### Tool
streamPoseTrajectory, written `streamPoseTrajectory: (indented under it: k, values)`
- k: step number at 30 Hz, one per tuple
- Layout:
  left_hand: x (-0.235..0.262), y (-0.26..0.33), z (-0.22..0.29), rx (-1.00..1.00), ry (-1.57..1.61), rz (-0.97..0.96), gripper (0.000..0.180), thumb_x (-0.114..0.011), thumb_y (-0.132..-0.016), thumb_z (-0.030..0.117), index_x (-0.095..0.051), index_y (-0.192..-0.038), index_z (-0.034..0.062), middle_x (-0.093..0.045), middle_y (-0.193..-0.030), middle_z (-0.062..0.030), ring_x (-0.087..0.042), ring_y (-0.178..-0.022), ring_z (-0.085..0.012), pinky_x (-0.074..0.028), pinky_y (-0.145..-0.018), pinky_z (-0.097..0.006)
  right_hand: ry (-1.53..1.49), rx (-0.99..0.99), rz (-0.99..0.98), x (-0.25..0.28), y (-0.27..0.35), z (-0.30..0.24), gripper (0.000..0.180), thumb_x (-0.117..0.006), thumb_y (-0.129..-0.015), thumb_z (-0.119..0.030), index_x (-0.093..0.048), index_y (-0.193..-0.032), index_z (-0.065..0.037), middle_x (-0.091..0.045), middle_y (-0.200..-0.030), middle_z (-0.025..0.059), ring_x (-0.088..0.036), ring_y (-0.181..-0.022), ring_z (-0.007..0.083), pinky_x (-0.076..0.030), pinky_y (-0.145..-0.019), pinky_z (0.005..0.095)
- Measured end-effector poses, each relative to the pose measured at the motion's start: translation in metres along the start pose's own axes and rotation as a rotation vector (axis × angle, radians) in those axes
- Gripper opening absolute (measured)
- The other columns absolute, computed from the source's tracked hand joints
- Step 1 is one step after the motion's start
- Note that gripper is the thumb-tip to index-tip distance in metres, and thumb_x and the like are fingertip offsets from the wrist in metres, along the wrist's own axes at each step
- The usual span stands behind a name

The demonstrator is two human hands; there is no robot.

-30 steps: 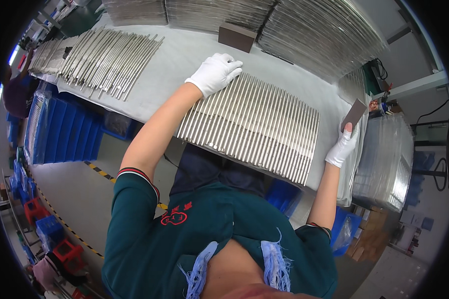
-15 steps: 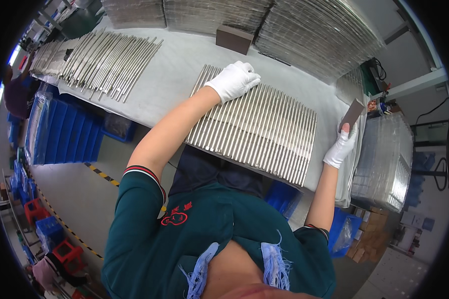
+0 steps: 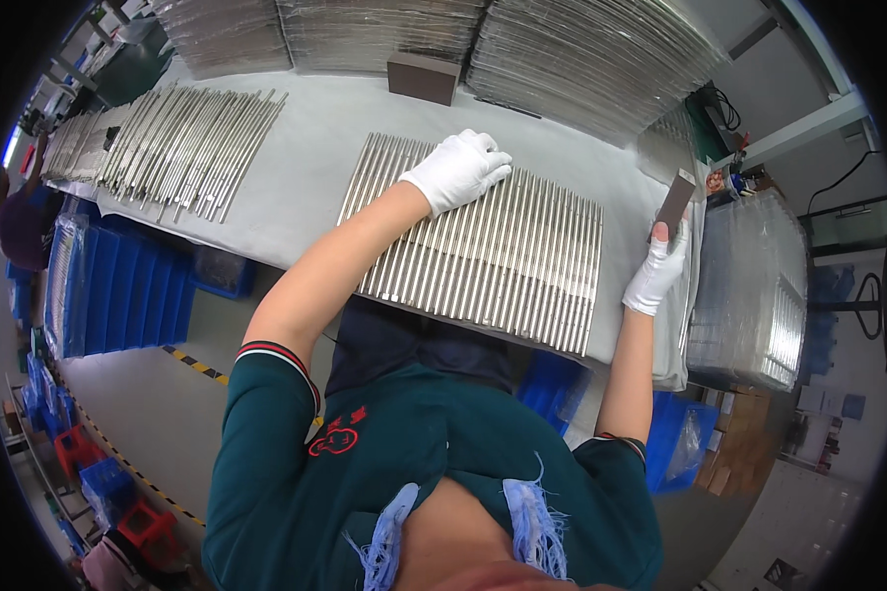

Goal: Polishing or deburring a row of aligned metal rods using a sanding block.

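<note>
My left hand (image 3: 460, 171), in a white glove, rests on the far part of a row of shiny metal rods (image 3: 493, 261) laid side by side on the table. Its fingers are curled down, and whatever may be under the fingertips is hidden. My right hand (image 3: 657, 273), also white-gloved with the thumb tip bare, grips a brown rectangular block (image 3: 675, 200) beyond the right end of the row. That block points up and away, clear of the rods.
Another brown block (image 3: 423, 79) stands at the back of the pale-covered table (image 3: 296, 158). Plastic-wrapped stacks (image 3: 581, 69) line the far edge. More loose rods (image 3: 182, 148) lie at the left. Blue bins (image 3: 133, 286) stand below, and a wrapped stack (image 3: 749, 291) is at the right.
The whole view has shifted a little. Against the rods, my left hand has slid slightly rightward. My right hand still holds the brown block, now turned a little.
</note>
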State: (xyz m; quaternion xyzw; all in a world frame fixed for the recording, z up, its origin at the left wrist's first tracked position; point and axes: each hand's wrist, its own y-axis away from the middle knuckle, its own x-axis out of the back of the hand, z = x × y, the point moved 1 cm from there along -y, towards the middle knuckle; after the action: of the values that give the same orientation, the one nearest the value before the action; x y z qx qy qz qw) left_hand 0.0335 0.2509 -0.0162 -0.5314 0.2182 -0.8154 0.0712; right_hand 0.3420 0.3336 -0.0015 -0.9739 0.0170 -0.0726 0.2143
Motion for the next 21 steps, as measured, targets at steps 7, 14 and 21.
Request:
streamPoseTrajectory:
  k: [7, 14, 21]
  values:
    - [-0.016, -0.012, 0.014, 0.006, 0.020, -0.019, 0.023, -0.059, -0.095, 0.026, -0.070, -0.104, 0.0087, -0.067, -0.097, -0.0150, -0.063, -0.093, -0.0340, -0.053, -0.083, -0.042, -0.084, -0.014, -0.034, -0.001, 0.003, -0.005, 0.074, -0.071, -0.091, -0.030, -0.036, -0.146, 0.005, -0.049, -0.140, 0.0114, -0.051, -0.121, 0.0181, -0.040, -0.101, 0.0285]
    - [-0.023, -0.020, 0.024, -0.008, 0.011, -0.015, 0.022, -0.059, -0.094, 0.026, -0.070, -0.104, 0.0099, -0.067, -0.099, -0.0138, -0.062, -0.093, -0.0337, -0.053, -0.084, -0.042, -0.078, 0.051, -0.068, -0.002, 0.006, -0.008, 0.073, -0.074, -0.089, -0.025, -0.039, -0.145, 0.005, -0.049, -0.141, 0.0130, -0.049, -0.125, 0.0207, -0.036, -0.107, 0.0317]
    - [-0.028, -0.025, 0.032, 0.016, 0.009, -0.028, 0.023, -0.058, -0.095, 0.027, -0.070, -0.096, 0.0072, -0.067, -0.096, -0.0137, -0.062, -0.093, -0.0330, -0.053, -0.083, -0.043, -0.072, 0.092, -0.056, -0.002, 0.006, -0.011, 0.072, -0.076, -0.087, -0.023, -0.041, -0.144, 0.003, -0.050, -0.141, 0.0140, -0.050, -0.124, 0.0215, -0.037, -0.107, 0.0320]
